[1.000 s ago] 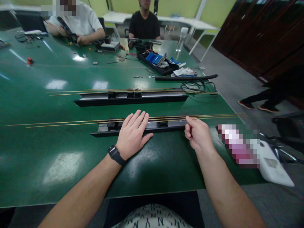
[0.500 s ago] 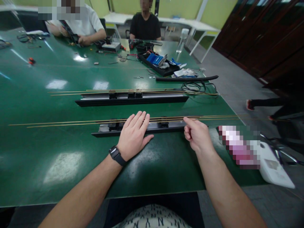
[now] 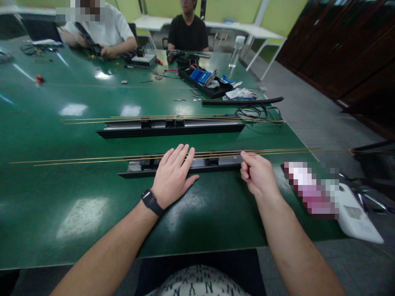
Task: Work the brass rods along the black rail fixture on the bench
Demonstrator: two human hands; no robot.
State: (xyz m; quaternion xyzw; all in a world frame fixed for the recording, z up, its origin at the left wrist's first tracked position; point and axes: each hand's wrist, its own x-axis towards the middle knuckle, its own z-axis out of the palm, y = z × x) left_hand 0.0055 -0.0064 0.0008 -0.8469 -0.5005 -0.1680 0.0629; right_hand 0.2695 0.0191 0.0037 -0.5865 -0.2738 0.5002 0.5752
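A long black and silver rail [image 3: 203, 169] lies on the green table in front of me, with small black blocks along it. Thin golden rods [image 3: 77, 160] run lengthwise over it and stick out past both ends. My left hand [image 3: 174, 174], a black watch on its wrist, is laid flat over the rods and rail, fingers stretched forward. Toward the rail's right end, my right hand [image 3: 259, 170] is closed, with thumb and forefinger pinched at the rods. How many rods it pinches is hidden.
Behind lies a second rail [image 3: 169, 132] with golden rods. Farther back are a black strip [image 3: 243, 101], coiled cable [image 3: 257, 113], gloves [image 3: 239, 94], a black tray [image 3: 212, 91] and a bottle [image 3: 236, 51]. A white object [image 3: 359, 220] sits at the right edge. Two people sit opposite.
My right hand has shifted slightly to the right along the rods. My left hand stays put. A walking person's legs at the far right have gone from view.
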